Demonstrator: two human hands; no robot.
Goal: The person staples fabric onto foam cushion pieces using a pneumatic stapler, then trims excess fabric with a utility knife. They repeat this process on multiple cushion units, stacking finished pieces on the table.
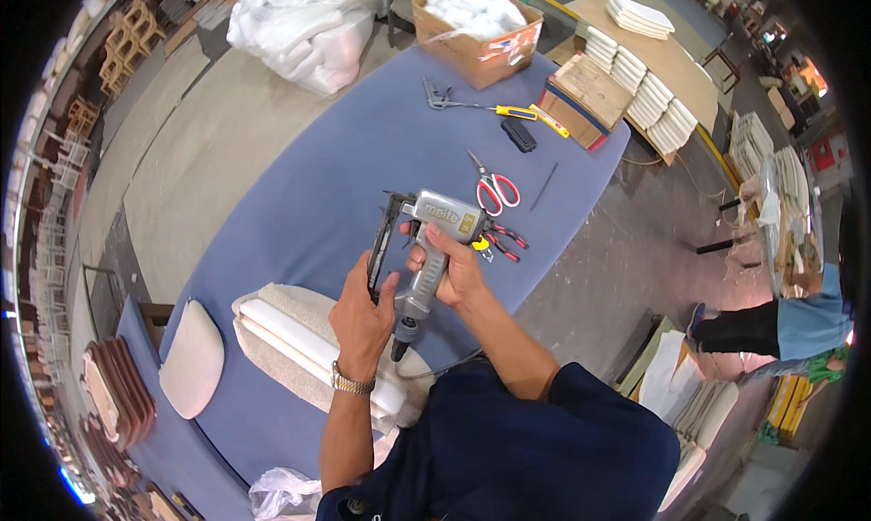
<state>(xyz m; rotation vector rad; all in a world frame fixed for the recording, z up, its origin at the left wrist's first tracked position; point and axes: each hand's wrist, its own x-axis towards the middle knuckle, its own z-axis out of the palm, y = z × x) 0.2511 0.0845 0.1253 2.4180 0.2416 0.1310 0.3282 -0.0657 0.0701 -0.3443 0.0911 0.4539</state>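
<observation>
Over the blue-covered table (336, 149) I hold a grey pneumatic staple gun (445, 212). Its handle is wrapped by my right hand (458, 271), thumb on the side of the body. My left hand (361, 312), with a metal watch on the wrist, grips the dark magazine at the front of the tool. An air hose (435, 371) runs from the handle's lower end. Just beyond the gun lie red-handled scissors (497, 191) and red-and-black pliers (504, 241). Below my left hand rests a beige fabric piece (290, 339) with a white foam strip on it.
A flat beige pad (192, 359) lies at the table's left. Farther away are an air blow gun (445, 97), a yellow cutter (549, 120), a black case (518, 135), a wooden box (588, 94) and a cardboard box (481, 60) of white stuffing. Another person (807, 317) stands at right.
</observation>
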